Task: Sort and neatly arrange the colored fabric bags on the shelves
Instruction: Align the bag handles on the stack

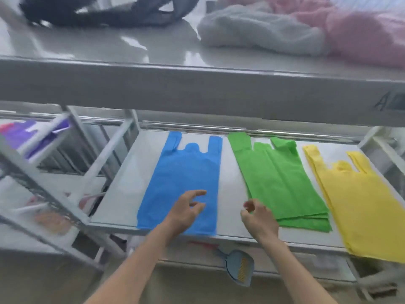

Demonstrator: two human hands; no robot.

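Three flat fabric bags lie side by side on the grey middle shelf (122, 189): a blue bag (182, 172) on the left, a green stack (282, 183) in the middle, a yellow bag (359, 200) on the right, overhanging the front edge. My left hand (186, 211) hovers over the blue bag's lower part, fingers spread and relaxed, holding nothing. My right hand (256, 216) is between the blue and green bags, fingers loosely curled near the green stack's lower left corner, with nothing in it.
The top shelf (109, 49) carries a dark bag (105, 12), a white bundle (258, 31) and pink bundles (361, 34). Purple bags (19, 132) lie on a neighbouring rack at left. A blue scoop (238, 268) sits on the shelf below.
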